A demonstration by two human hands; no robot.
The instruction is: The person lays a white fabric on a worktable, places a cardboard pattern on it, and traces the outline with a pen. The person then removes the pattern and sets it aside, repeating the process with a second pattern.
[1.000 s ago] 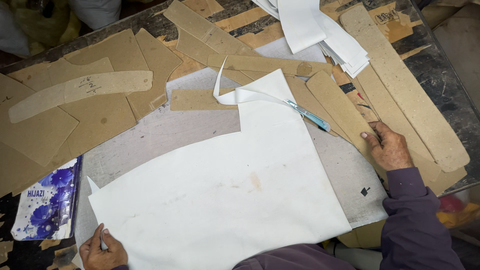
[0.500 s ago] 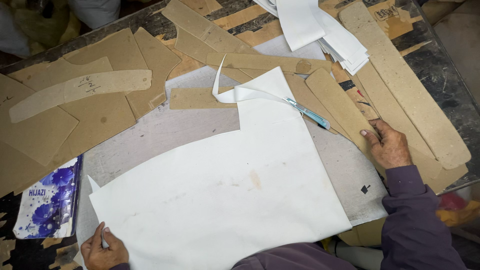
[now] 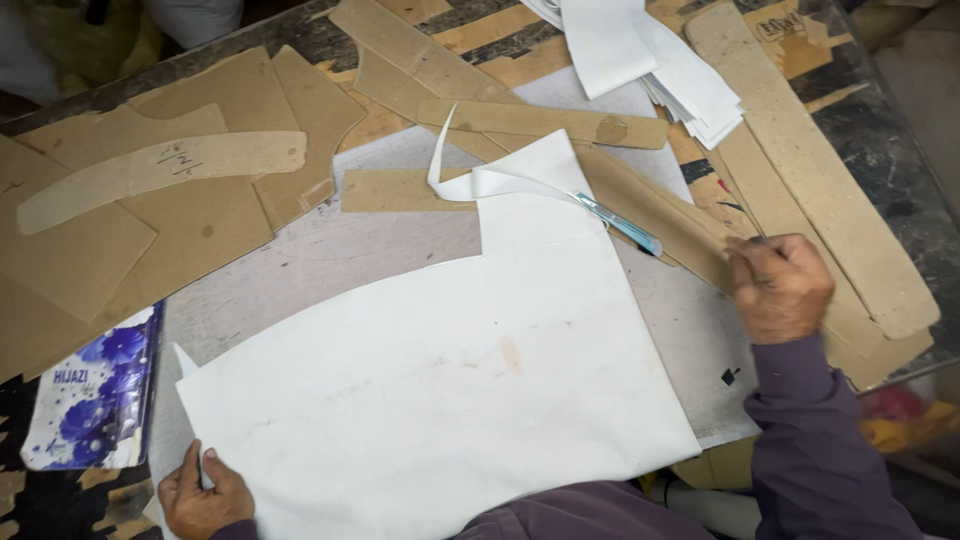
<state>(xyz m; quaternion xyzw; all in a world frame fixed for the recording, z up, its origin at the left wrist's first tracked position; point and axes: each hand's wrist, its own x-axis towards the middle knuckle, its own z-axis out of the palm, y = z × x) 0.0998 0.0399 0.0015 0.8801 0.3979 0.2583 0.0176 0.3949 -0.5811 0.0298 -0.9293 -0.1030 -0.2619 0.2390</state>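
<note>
A large white sheet (image 3: 440,390) lies flat on the grey work board (image 3: 300,250), with a narrow cut strip (image 3: 470,180) curling up at its top. My left hand (image 3: 200,495) pinches the sheet's lower-left corner. My right hand (image 3: 780,288) is at the right, beyond the sheet's edge, with its fingers curled onto the end of a brown cardboard strip (image 3: 660,215). A blue-handled cutter (image 3: 620,222) lies on the sheet's top right edge, a short way left of my right hand.
Brown cardboard pattern pieces (image 3: 160,190) cover the table's left and back, and long ones (image 3: 820,190) run along the right edge. A stack of white cut pieces (image 3: 650,60) sits at the back. A floral printed packet (image 3: 95,400) lies at the left.
My right hand has closed its fingers on the cardboard strip and shifted slightly. My left hand and the white sheet have stayed put.
</note>
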